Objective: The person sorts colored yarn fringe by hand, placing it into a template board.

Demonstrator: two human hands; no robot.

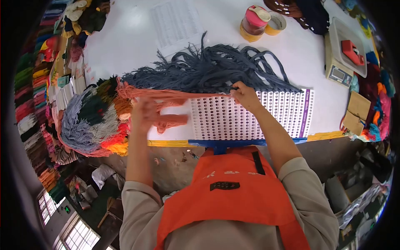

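A white card (pixel 246 121) with rows of punched holes and a purple strip lies at the table's front edge. At the card's top edge, my right hand (pixel 245 96) pinches the end of a coral yarn strand. The coral yarn (pixel 179 95) stretches left from there along the dark blue-grey yarn, with more loops hanging beside the card. My left hand (pixel 143 113) is smeared by motion over the coral yarn left of the card, and its fingers cannot be made out. Behind the card, dark blue-grey yarn (pixel 208 68) is heaped, its strands reaching the top holes.
At left, a bundle of multicoloured yarn (pixel 89 121) spreads to the table edge. A pink-lidded jar (pixel 255 21) and a tape roll (pixel 276 23) stand at the back, near a printed sheet (pixel 175 23). A scale (pixel 339 75) carrying a plastic tub (pixel 352 41) sits at right.
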